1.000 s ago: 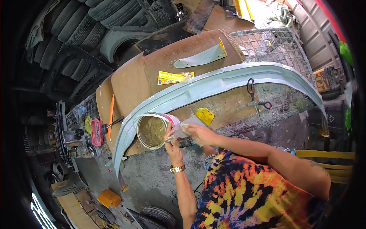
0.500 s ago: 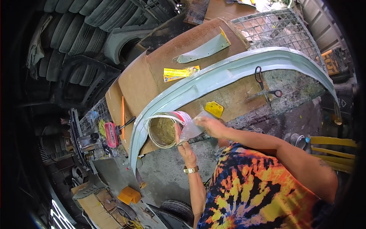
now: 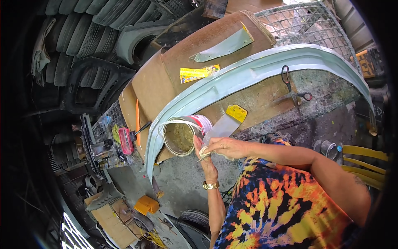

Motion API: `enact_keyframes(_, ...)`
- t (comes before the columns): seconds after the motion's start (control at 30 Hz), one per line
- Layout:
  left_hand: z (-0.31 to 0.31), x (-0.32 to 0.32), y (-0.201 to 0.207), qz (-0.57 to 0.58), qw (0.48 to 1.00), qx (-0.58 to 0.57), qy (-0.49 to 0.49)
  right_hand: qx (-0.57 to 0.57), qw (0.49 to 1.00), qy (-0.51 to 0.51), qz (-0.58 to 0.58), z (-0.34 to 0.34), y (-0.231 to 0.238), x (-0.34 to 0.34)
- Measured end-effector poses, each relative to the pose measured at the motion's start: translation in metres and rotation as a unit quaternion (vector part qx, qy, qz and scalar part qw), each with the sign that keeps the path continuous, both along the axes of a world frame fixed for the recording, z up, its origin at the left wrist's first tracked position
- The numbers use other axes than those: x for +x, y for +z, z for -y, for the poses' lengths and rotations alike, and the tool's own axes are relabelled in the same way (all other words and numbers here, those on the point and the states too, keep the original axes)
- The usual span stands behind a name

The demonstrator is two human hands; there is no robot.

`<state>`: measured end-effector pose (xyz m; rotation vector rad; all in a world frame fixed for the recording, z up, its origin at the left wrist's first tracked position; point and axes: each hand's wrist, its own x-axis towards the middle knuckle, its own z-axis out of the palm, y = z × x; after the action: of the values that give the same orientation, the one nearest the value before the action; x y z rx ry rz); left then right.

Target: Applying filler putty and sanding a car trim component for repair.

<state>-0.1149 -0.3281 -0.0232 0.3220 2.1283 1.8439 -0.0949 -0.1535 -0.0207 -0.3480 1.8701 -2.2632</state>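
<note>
My left hand [image 3: 208, 168], with a gold-coloured watch at the wrist, is beside the mouth of a can. Its fingers are closed at the near end of a flat grey metal plate [image 3: 224, 126]. A yellow piece [image 3: 237, 113] sits at the plate's far end; whether they are joined I cannot tell. My right hand [image 3: 228, 148] is closed against the left fingers. Something pale [image 3: 203, 151] shows between the hands, its kind unclear. The open can [image 3: 200, 121] lies tilted, its mouth towards me, with beige-grey paste [image 3: 181, 138] inside and a white handle across it.
A long pale-blue curved panel [image 3: 248, 68] arches across the worktable. Scissors [image 3: 293, 96], yellow packets [image 3: 199, 73] and a grey-blue strip [image 3: 226, 47] lie around it. An orange stick [image 3: 138, 120] and a red-pink tray [image 3: 125, 140] are at left. Stacked tyres [image 3: 93, 45] stand beyond.
My right hand has moved from the middle of the plate towards me and left, against my left fingers. The pale thing between the hands now shows. The view has shifted slightly.
</note>
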Motion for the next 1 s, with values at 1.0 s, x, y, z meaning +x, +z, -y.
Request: enact_keyframes(1.0, -0.020, -0.017, 0.018, -0.077, 0.994, -0.071, -0.020, 0.503, 0.842, 0.035, 0.193, -0.065, -0.108, 0.042)
